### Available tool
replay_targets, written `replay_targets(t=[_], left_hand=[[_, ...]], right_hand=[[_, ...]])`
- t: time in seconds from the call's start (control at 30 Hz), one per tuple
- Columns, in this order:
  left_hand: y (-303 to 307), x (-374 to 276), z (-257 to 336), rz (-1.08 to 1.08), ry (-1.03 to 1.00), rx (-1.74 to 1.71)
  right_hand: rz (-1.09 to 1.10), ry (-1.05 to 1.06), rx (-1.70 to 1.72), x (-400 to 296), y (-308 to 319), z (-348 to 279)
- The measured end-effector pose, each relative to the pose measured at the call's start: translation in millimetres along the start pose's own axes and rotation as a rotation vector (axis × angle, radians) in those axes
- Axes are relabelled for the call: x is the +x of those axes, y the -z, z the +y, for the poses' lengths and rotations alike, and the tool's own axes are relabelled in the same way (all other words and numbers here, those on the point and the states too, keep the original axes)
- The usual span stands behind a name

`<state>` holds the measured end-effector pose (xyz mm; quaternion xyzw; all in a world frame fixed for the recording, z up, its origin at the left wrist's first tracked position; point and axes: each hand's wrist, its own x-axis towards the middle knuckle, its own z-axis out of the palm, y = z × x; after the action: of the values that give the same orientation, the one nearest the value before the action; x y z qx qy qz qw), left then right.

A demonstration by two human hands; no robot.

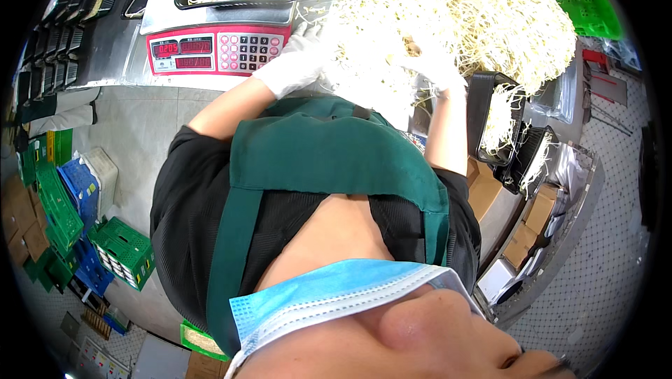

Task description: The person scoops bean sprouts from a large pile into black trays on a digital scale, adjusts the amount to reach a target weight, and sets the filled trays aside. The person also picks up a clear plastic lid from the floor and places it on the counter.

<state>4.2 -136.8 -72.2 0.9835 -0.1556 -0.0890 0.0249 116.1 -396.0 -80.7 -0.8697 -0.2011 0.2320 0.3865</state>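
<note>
A large heap of bean sprouts (pixel 514 27) covers the middle and right of the metal worktable. My left hand (pixel 294 61), in a white glove, lies at the heap's left edge beside the red digital scale (pixel 220 53). Its fingertips point away from me; whether it grips sprouts is unclear in the glare. My right hand (pixel 433 64), also gloved, is in the front of the heap, fingers bent inward and partly washed out by bright light. On the scale's metal pan sits a black plastic tray (pixel 184 3) holding sprouts. The scale's display is lit.
Stacked black trays (pixel 63 43) stand at the far left. Two black trays (pixel 480 116) with sprouts are tilted at the table's right edge. A green crate (pixel 588 1) lies behind the heap. Green crates (pixel 126 248) and cardboard boxes (pixel 541 208) stand lower down.
</note>
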Motion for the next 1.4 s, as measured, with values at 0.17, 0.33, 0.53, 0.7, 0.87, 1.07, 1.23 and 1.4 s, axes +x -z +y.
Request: replay_targets(t=[0.17, 0.33, 0.53, 0.7, 0.87, 1.07, 1.23, 1.4], left_hand=[[-30, 37, 5, 0.314, -0.18, -0.574], [-67, 75, -12, 0.216, -0.288, -0.227], [-45, 99, 8, 0.298, -0.29, -0.473], [-33, 79, 12, 0.663, -0.34, -0.63], [-25, 69, 2, 0.305, -0.216, -0.404], [26, 36, 9, -0.169, -0.049, -0.785], [-41, 53, 1, 0.644, -0.303, -0.219], [-9, 38, -6, 0.097, -0.104, -0.34]], right_hand=[[-0.055, -0.037, 0.087, -5, -12, -27], [0.152, 0.327, -0.563, -7, -73, -37], [0.262, 0.159, -0.291, -3, -48, -10], [0.452, 0.34, -0.323, -21, -22, -52], [0.185, 0.017, -0.65, -19, 0, -23], [0.248, 0.017, 0.137, -31, 20, -19], [0.127, 0.057, -0.132, -17, -12, -10], [-0.083, -0.033, 0.198, -21, -3, -13]])
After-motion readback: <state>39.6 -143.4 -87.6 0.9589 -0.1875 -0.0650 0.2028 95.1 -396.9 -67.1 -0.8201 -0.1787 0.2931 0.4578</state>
